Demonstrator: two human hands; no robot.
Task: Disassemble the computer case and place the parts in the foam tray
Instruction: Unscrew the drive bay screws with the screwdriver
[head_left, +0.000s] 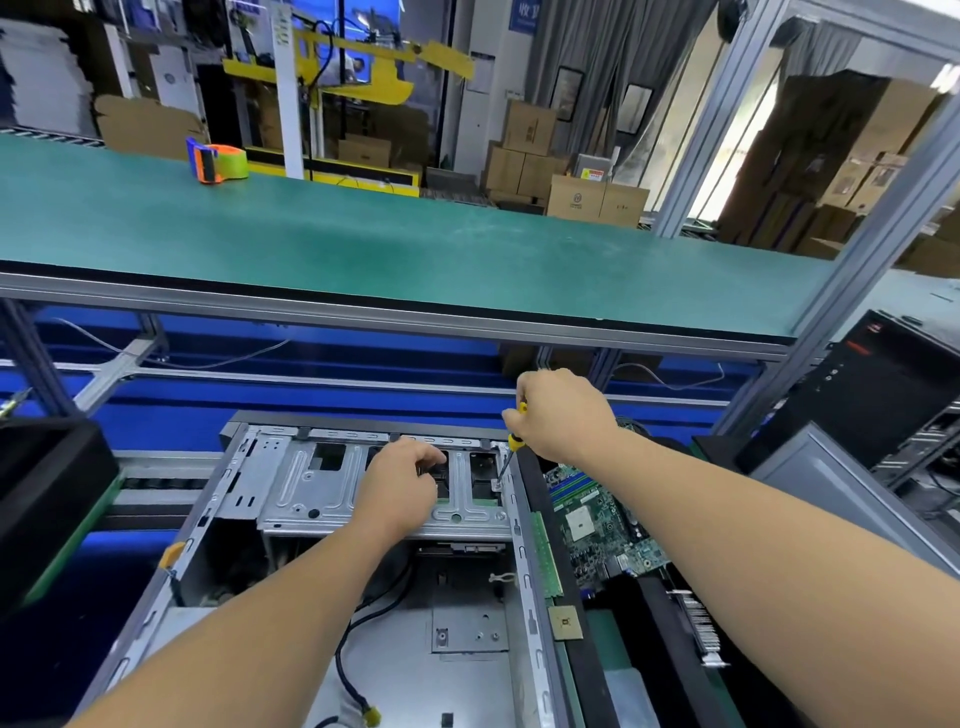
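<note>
Now, right hand: you grip the yellow-handled screwdriver with curled fingers, holding it nearly upright; its tip meets the drive cage at that cage's 3 o'clock corner.
Left hand: your fingers are bent down onto the drive cage, fingertips at the edge of a dark opening at its middle; whether they pinch anything, you cannot tell.
Drive cage: a silver stamped plate, spanning the 12 o'clock half of the case.
Computer case: it lies open on its side before you, at the centre of your view, with black cables trailing across its floor toward 6 o'clock.
Motherboard: green, out of the case, lying just beside the case's 3 o'clock wall in the black foam tray.
Chip: a square tan piece on the strip between case and tray, at 5 o'clock from the cage.
Black tower: a second machine stands at 2 o'clock, well apart.
Bench: the upper green shelf runs across at 12 o'clock, with an orange-and-green tape dispenser toward 11 o'clock.
</note>
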